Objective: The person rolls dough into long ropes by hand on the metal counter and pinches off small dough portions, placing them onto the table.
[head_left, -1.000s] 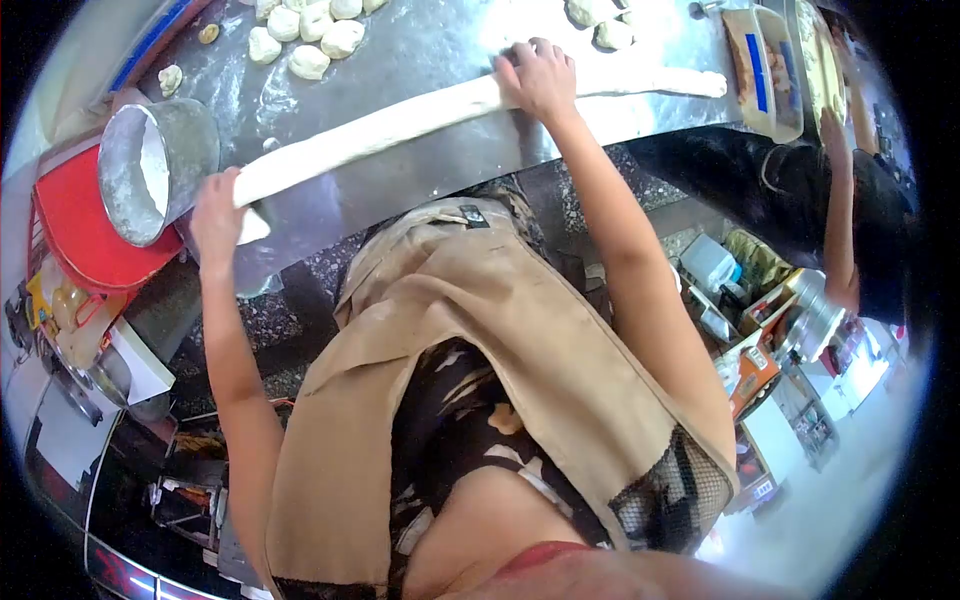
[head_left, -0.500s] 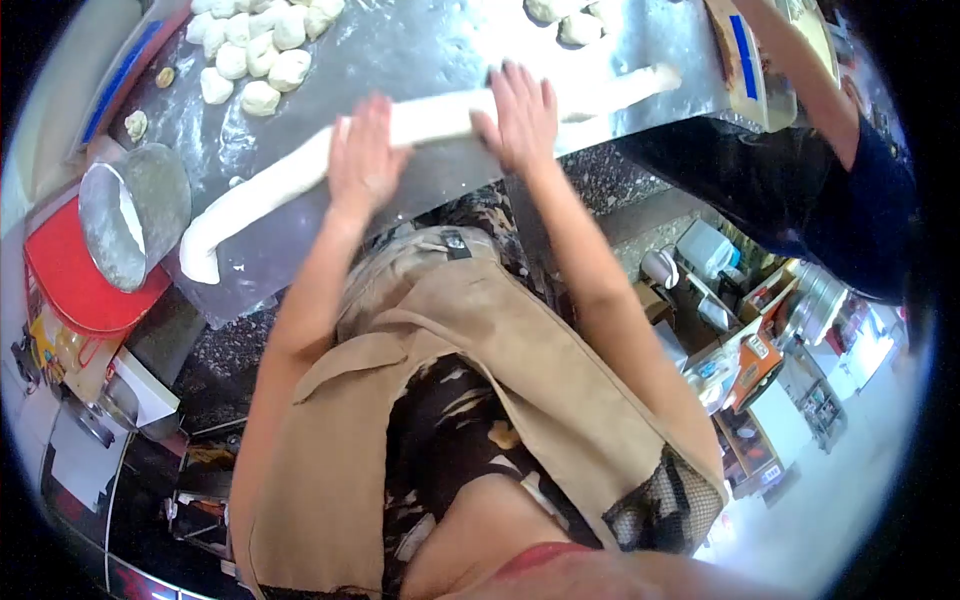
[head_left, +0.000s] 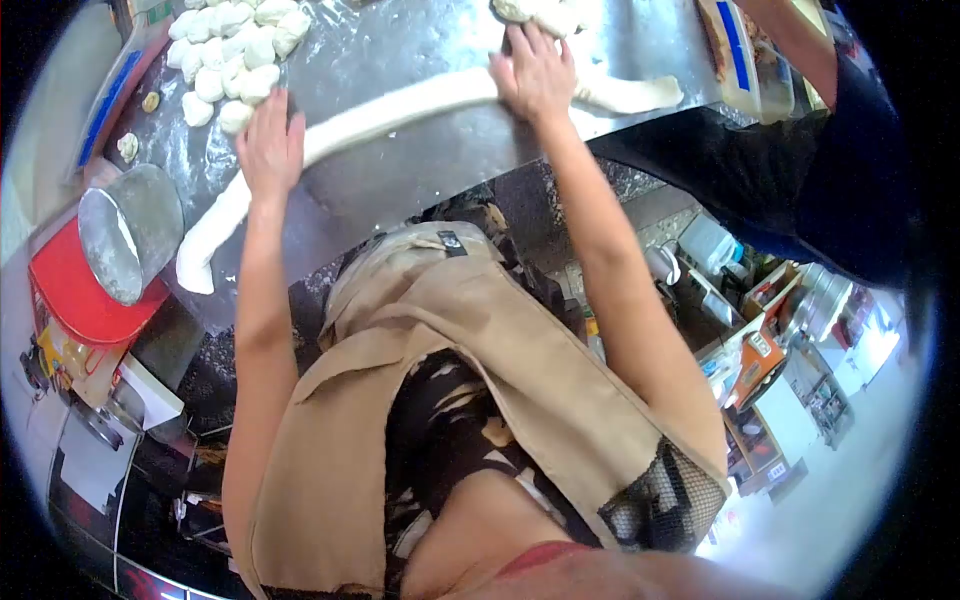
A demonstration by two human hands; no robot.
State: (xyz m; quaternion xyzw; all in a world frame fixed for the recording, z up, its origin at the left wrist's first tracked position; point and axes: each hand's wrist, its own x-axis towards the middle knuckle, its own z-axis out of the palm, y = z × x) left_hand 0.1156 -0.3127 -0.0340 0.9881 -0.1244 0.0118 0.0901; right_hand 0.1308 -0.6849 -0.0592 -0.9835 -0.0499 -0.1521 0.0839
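A long white rope of dough [head_left: 400, 103] stretches across the floured metal table [head_left: 400, 180], its left end bent down near the front edge. My left hand [head_left: 270, 148] lies flat over the left part of the rope, fingers extended. Toward the right part, my right hand [head_left: 537, 75] rests on top of the rope with its fingers stretched out. Several round dough pieces [head_left: 233, 75] sit at the back left, just beyond my left fingertips. More dough lumps [head_left: 550, 14] lie behind my right hand.
A metal bowl with flour [head_left: 130, 230] stands tilted at the left corner, by a red lid-like piece [head_left: 85, 290]. A plastic container with a blue stripe [head_left: 742, 60] is at the right end. Another person's arm [head_left: 795, 35] and dark clothing are beyond it.
My left hand went from the rope's left end to near my right hand, then back left along it. The rope's left end now bends toward the front edge. The other person's arm has shifted.
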